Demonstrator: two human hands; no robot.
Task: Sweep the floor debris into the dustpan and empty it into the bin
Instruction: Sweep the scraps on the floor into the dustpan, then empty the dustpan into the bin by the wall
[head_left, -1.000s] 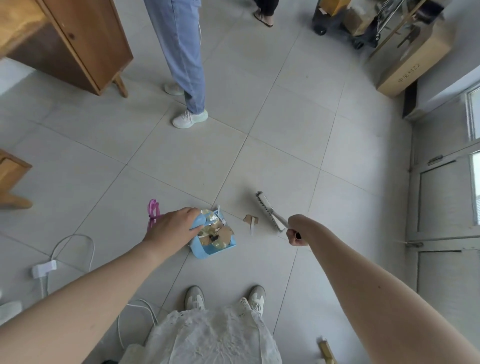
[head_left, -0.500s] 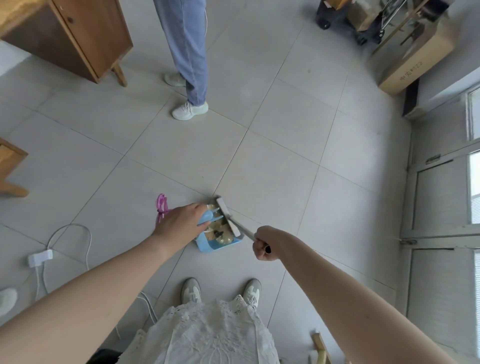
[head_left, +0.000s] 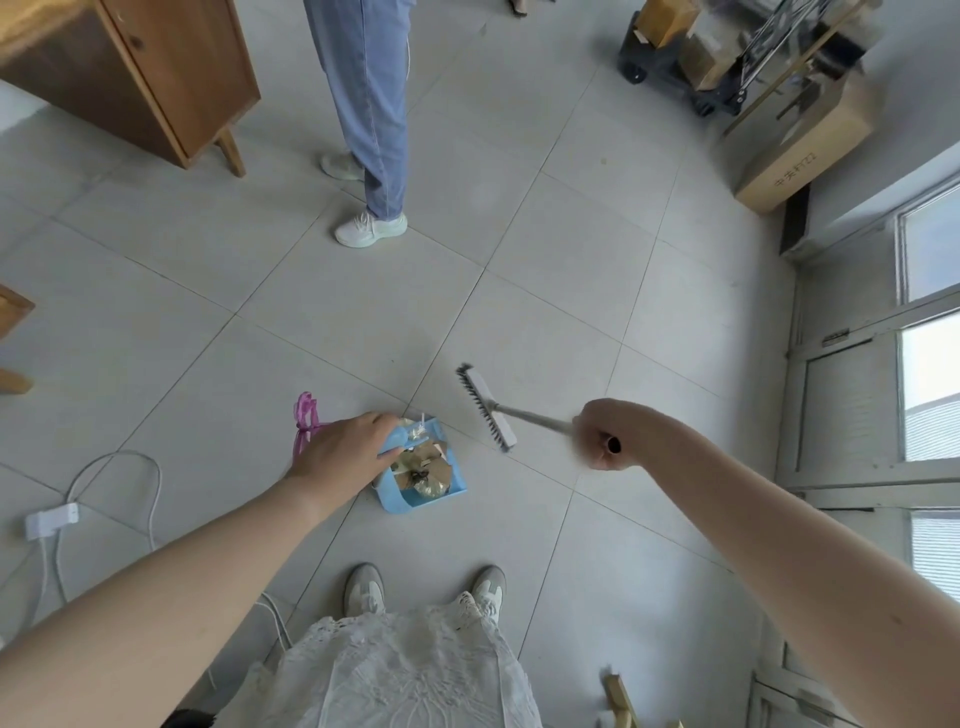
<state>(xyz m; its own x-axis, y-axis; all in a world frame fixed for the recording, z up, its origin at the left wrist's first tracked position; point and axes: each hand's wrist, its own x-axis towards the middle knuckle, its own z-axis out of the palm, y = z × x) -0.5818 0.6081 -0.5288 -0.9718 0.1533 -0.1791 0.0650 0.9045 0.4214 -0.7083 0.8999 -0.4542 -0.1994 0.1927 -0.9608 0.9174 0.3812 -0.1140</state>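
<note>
A small light-blue dustpan (head_left: 396, 500) lies on the tiled floor just ahead of my feet, with my left hand (head_left: 343, 453) gripping its handle. Inside it sits a pile of debris (head_left: 423, 467): brown card scraps, crumpled foil and clear wrap. My right hand (head_left: 605, 435) grips the handle of a white hand brush (head_left: 487, 408), whose dark bristles point left. The brush head hovers to the right of the dustpan, apart from it. No bin is in view.
A pink plastic item (head_left: 306, 422) lies on the floor left of my left hand. A white power strip and cable (head_left: 54, 517) trail at the left. A person in jeans (head_left: 371, 130) stands ahead. A wooden cabinet (head_left: 156, 78) is far left; boxes and a cart (head_left: 753, 73) are far right.
The brush swept a brown card scrap into the dustpan, then swung back out to the right and away from it. My left hand stays on the dustpan handle.
</note>
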